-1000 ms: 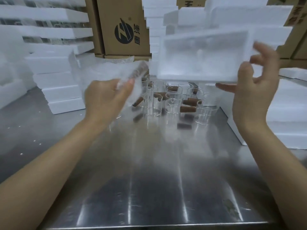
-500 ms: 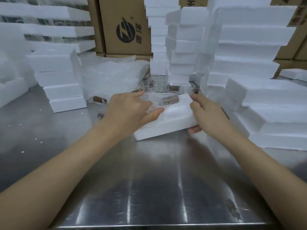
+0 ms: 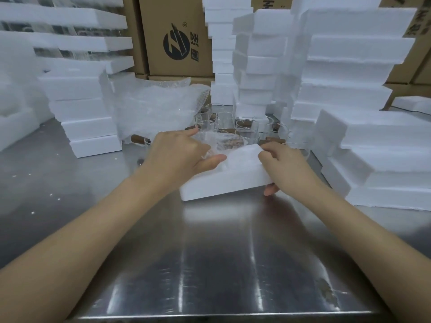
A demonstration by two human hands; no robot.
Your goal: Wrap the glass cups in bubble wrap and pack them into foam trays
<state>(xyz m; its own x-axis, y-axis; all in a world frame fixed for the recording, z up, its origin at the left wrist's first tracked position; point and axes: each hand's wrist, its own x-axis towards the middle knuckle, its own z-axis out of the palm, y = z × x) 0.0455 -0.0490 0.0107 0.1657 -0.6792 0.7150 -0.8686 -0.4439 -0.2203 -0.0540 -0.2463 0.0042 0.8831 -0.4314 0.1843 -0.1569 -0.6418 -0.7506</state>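
Observation:
A white foam tray (image 3: 224,183) lies on the steel table in front of me. My left hand (image 3: 179,155) presses a glass cup wrapped in bubble wrap (image 3: 224,143) into the tray's far left part. My right hand (image 3: 286,169) grips the tray's right end, with the thumb under its edge. Behind the tray stand several bare glass cups with brown handles (image 3: 247,129). A loose pile of bubble wrap (image 3: 154,108) lies at the back left.
Stacks of white foam trays rise at the left (image 3: 88,117), centre back (image 3: 256,66) and right (image 3: 377,155). Cardboard boxes (image 3: 175,43) stand behind them. The steel table (image 3: 210,264) reaches to its front edge near me.
One second ago my right hand held the tray in the air and my left hand held the wrapped cup up. Both came down: the tray now rests on the table with the cup in it.

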